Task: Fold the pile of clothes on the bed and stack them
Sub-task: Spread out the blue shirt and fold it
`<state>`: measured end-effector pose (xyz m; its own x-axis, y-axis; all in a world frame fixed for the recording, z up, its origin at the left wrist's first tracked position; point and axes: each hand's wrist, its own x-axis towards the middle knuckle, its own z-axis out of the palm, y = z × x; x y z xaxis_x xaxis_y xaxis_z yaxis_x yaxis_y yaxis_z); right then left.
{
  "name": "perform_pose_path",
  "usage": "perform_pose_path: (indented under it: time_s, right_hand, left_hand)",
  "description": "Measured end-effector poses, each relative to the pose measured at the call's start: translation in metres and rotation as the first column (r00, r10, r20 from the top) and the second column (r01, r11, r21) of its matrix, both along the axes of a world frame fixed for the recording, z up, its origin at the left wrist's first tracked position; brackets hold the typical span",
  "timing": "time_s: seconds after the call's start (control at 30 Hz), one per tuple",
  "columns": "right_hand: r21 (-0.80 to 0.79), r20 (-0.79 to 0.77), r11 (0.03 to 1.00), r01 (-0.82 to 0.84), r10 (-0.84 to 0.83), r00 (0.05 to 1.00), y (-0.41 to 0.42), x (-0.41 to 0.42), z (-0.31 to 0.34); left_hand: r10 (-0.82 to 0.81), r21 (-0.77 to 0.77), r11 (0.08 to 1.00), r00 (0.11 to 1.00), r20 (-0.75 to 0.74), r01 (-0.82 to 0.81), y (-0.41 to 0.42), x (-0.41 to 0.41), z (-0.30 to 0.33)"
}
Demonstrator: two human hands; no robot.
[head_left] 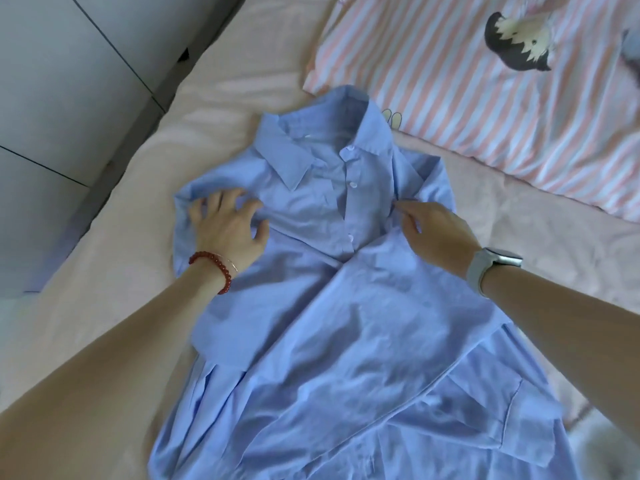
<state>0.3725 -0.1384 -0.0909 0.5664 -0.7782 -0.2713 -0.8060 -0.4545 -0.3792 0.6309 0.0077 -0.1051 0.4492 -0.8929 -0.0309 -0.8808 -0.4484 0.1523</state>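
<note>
- Blue shirt (pixel 346 306) lies flat on the pink bed (pixel 121 271), collar away from me, both sleeves folded in over the front.
- My left hand (pixel 228 226): fingers spread, bent a bit, pressing the shoulder fabric under them.
- My right hand (pixel 436 233): fingertips together, look pinched on the fold by the placket; can't confirm, thumb hidden.
- Thin, light, limp cloth, creases easily, slides on the sheet. I'd grip at shoulder seams just beyond my fingertips, then the hem.
- Striped pillow (pixel 485 98) lies past the collar.
</note>
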Motion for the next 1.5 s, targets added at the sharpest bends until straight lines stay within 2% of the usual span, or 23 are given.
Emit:
perform_pose_path:
  time_s: [0.07, 0.13, 0.23, 0.33, 0.43, 0.5, 0.57, 0.63, 0.77, 0.87, 0.93, 1.07, 1.2, 1.43, 1.5]
  right_hand:
    - [-0.155, 0.094, 0.986, 0.066, -0.052, 0.994, -0.019, 0.005, 0.010]
    - [-0.224, 0.121, 0.971, 0.083, -0.056, 0.991, -0.043, 0.016, 0.011]
    - [-0.094, 0.041, 0.995, 0.014, -0.010, 0.999, -0.075, 0.042, 0.010]
    - [-0.027, 0.080, 1.000, 0.007, -0.005, 0.997, -0.094, 0.062, 0.010]
    - [-0.007, 0.119, 1.000, 0.001, 0.000, 0.993, -0.103, 0.076, 0.011]
    - [0.118, 0.115, 0.993, -0.030, 0.016, 0.993, -0.104, 0.084, 0.010]
    - [0.240, 0.067, 0.970, -0.026, 0.011, 0.998, -0.103, 0.088, 0.007]
    - [0.242, 0.024, 0.970, 0.003, -0.009, 1.000, -0.101, 0.087, 0.007]
    - [-0.004, 0.072, 0.998, -0.056, 0.057, 0.996, -0.088, 0.075, 0.025]
    - [-0.218, 0.151, 0.974, -0.055, 0.090, 0.985, -0.067, 0.050, 0.038]
    - [-0.396, 0.197, 0.913, -0.098, 0.188, 0.962, -0.048, 0.027, 0.042]
    - [-0.514, 0.167, 0.818, -0.259, 0.391, 0.905, -0.005, -0.016, 0.049]
    - [-0.549, 0.207, 0.784, -0.290, 0.463, 0.862, 0.039, -0.056, 0.048]
    - [-0.481, 0.169, 0.753, -0.448, 0.581, 0.796, 0.132, -0.143, 0.033]
    - [-0.435, 0.145, 0.763, -0.478, 0.583, 0.799, 0.158, -0.162, 0.035]
  left_hand:
    - [0.077, -0.017, 0.997, 0.997, 0.004, -0.077, -0.018, 0.012, 0.003]
    - [0.168, 0.083, 0.983, 0.985, -0.032, -0.165, -0.037, 0.024, 0.004]
    - [0.330, 0.220, 0.934, 0.918, -0.220, -0.282, -0.065, 0.044, 0.004]
    - [0.435, 0.234, 0.900, 0.793, -0.427, -0.368, -0.089, 0.059, 0.001]
    - [0.377, 0.155, 0.917, 0.669, -0.641, -0.367, -0.104, 0.053, 0.011]
    - [0.305, 0.112, 0.942, 0.668, -0.679, -0.316, -0.113, 0.044, 0.017]
    - [0.238, 0.056, 0.963, 0.732, -0.639, -0.264, -0.118, 0.036, 0.022]
    - [0.155, -0.035, 0.976, 0.806, -0.572, -0.213, -0.117, 0.032, 0.024]
    - [-0.043, -0.307, 0.945, 0.888, -0.457, -0.112, -0.096, 0.024, 0.038]
    - [-0.202, -0.482, 0.873, 0.952, -0.229, 0.069, -0.065, 0.011, 0.048]
    - [-0.287, -0.531, 0.822, 0.955, -0.076, 0.205, -0.040, 0.000, 0.045]
    - [-0.424, -0.455, 0.809, 0.905, -0.016, 0.371, 0.011, -0.030, 0.044]
    - [-0.467, -0.426, 0.794, 0.884, 0.029, 0.433, 0.062, -0.059, 0.051]
    - [-0.618, -0.319, 0.755, 0.784, -0.055, 0.573, 0.168, -0.109, 0.064]
    - [-0.672, -0.224, 0.733, 0.735, -0.092, 0.642, 0.198, -0.123, 0.057]
